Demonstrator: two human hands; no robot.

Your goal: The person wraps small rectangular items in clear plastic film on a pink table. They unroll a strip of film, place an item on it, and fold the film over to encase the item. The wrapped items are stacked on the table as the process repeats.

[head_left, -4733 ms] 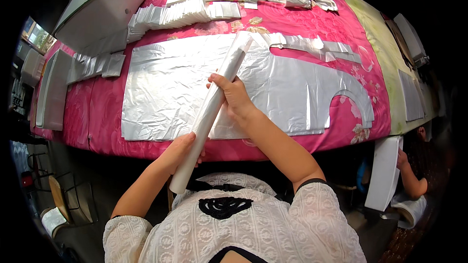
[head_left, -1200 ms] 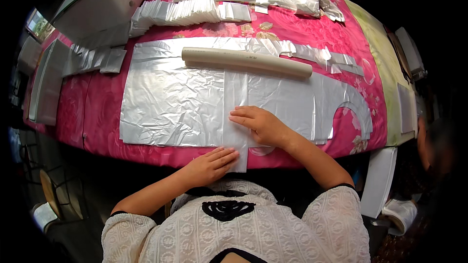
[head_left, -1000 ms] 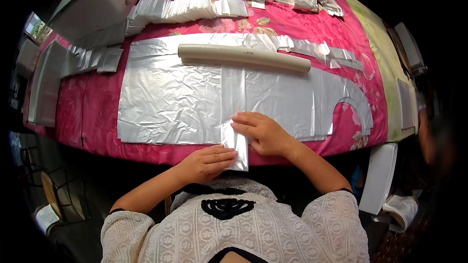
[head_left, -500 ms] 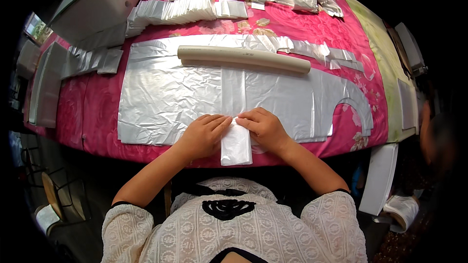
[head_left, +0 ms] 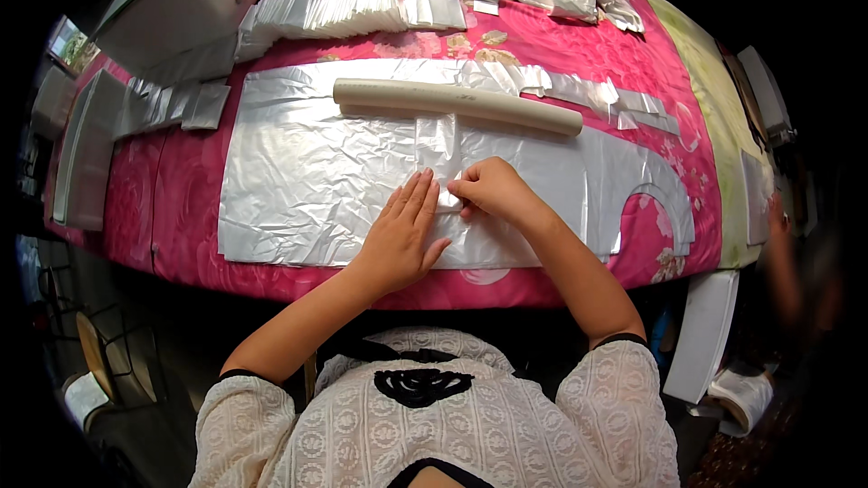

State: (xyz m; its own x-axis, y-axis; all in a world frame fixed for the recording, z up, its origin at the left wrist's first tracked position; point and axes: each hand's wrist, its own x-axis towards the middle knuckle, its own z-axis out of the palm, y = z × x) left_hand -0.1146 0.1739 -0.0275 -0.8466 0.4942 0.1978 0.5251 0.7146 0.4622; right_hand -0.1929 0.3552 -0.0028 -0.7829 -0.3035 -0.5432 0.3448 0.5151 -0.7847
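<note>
While your right hand point(head_left: 495, 190) pinches the strip point(head_left: 438, 140) toward the table's front edge point(head_left: 217, 273), press evenly with your left hand point(head_left: 404, 235) — fingers straight, thumb wide.

Pale tube point(head_left: 524, 114): bears one short, dark printed mark point(head_left: 466, 98) on its rounded upper side, near the middle of its length.
Printed mark: tiny and blurred, so letters cannot be told from numbers; it faces up toward the viewer.
Surface around the mark: plain beige, any fainter print too small to make out.
Readable words, numbers or signs: none in view.
</note>
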